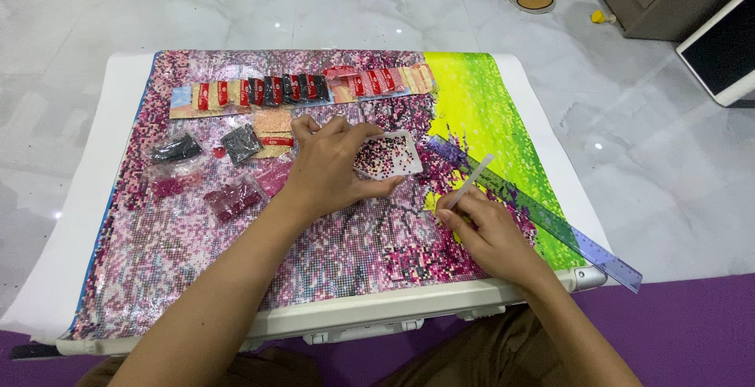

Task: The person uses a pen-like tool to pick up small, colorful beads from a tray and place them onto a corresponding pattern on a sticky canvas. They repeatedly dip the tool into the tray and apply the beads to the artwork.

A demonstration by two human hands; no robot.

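At the bottom edge, brown trousers (pixel 487 355) and a purple mat (pixel 692 332) are seen, with both forearms reaching up from there over a white folding table (pixel 377 312). The table is covered by a bead picture canvas (pixel 236 261), mostly pink and purple, with a bright yellow and green area on its right side.

The right hand (pixel 484 226) is rested on the canvas near its lower right part. A white pen (pixel 470 185) is pinched between its thumb and fingers, closed firmly around the lower end, and the pen is tilted up and away to the right. The tip is hidden by the fingers, so whether it touches the canvas cannot be told.

The left hand (pixel 330 167) is held over the middle of the canvas. A small white tray (pixel 389 155) filled with dark and pink beads is gripped by its near edge, the thumb beneath and the fingers curled over the side.

A clear purple ruler (pixel 543 214) is laid slantwise across the green area, just beside the right hand, its far end jutting past the table edge.

Small bags of beads (pixel 236 194) in black, red and pink are scattered left of the left hand, and a row of packets (pixel 299 88) is set along the top of the canvas.
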